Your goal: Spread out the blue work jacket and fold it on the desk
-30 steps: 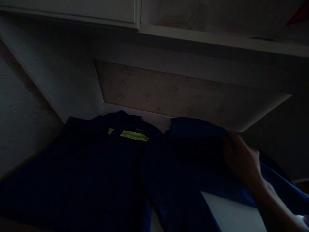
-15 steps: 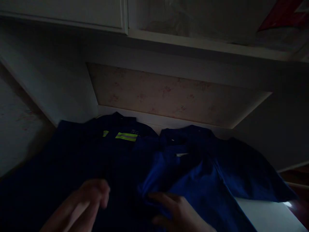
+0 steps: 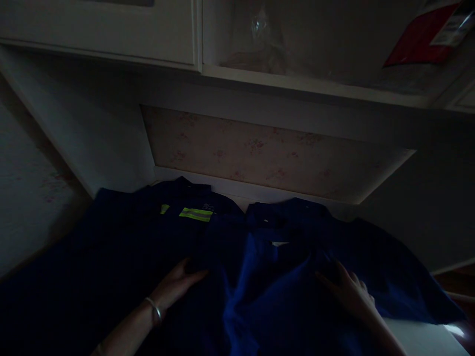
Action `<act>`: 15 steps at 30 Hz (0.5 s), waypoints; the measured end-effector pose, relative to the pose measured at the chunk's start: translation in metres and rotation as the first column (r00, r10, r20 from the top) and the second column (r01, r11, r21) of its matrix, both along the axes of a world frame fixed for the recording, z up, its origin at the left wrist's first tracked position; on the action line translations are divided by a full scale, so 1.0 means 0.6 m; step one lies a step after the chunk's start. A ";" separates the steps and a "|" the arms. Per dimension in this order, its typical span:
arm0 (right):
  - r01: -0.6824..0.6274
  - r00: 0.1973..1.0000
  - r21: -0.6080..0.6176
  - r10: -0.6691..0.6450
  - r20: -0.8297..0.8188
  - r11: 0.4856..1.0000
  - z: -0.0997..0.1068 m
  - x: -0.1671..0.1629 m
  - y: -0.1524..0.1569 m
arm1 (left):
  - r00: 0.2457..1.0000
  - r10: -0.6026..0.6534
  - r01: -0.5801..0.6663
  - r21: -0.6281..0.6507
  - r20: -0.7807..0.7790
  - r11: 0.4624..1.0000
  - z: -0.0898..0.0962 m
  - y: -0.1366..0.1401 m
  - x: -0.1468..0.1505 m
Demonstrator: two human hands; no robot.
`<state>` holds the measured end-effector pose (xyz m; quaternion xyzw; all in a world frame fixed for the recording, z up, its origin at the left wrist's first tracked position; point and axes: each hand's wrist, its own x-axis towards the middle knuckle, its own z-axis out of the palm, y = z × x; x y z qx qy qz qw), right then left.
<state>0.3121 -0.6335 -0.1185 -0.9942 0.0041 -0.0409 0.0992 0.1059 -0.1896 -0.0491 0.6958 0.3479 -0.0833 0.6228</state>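
Note:
Two dark blue work garments lie side by side on a white surface in dim light. The left garment [image 3: 122,257] is very dark and has a yellow reflective strip [image 3: 195,214] near its collar. The right garment [image 3: 293,277] is a brighter blue and rumpled. My left hand [image 3: 178,284], with a bracelet at the wrist, rests flat on the cloth where the two garments meet. My right hand [image 3: 349,291] lies flat on the right garment's front, fingers spread. Neither hand grips the cloth.
A recessed back panel [image 3: 267,153] with a faint floral pattern stands behind the garments. Above it runs a white shelf [image 3: 315,84] with a clear plastic bag [image 3: 263,39] and a red packet [image 3: 419,37]. The white surface [image 3: 426,336] shows at lower right.
The right garment has been spread out flatter. My left hand moved forward onto the cloth at the middle, and my right hand slid right, from the garment's left edge to its front.

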 end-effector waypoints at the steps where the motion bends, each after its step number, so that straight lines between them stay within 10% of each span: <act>1: 0.016 1.000 0.014 -0.016 -0.026 1.000 0.002 0.002 0.010 | 1.000 -0.005 0.005 -0.037 -0.003 0.999 0.003 -0.005 0.007; 15: -0.054 0.996 0.486 0.081 -0.035 0.872 0.094 -0.003 0.109 | 0.960 -0.225 0.211 0.099 0.167 0.973 0.008 -0.010 0.040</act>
